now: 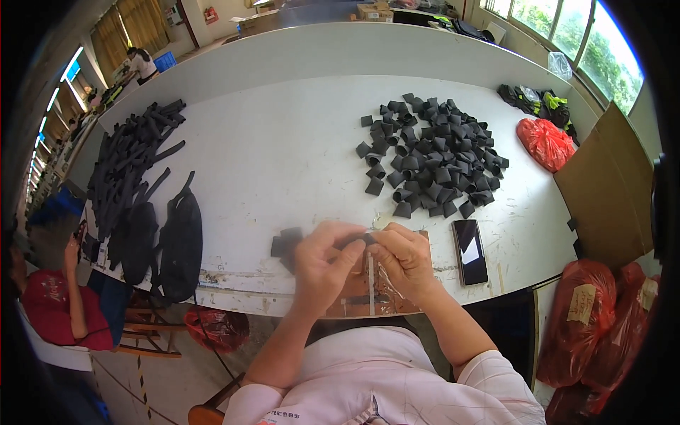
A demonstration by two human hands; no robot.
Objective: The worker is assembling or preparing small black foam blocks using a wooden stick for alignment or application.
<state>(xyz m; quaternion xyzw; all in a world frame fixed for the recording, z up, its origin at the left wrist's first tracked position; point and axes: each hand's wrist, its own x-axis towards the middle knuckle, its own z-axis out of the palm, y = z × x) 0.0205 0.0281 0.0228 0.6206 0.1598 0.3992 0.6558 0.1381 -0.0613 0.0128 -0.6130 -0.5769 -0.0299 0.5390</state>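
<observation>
Near the front edge of the white table, my two hands meet with fingertips pinched together. My left hand (322,261) and my right hand (406,259) are both closed on a small black piece (367,239). Most of that piece is hidden by my fingers. Under my hands lies a brown board (347,301) with a pale strip along it. Several dark pieces (285,244) lie just left of my left hand. Beyond my right hand spreads a pile of short black tube-like pieces (443,152), some showing open ends.
Long black strips (131,159) are heaped at the far left, with black pouches (181,244) nearer. A phone (470,251) lies to my right. A red plastic bag (545,144) and cardboard sheet (605,184) border the right side. Another person (57,304) sits at the left.
</observation>
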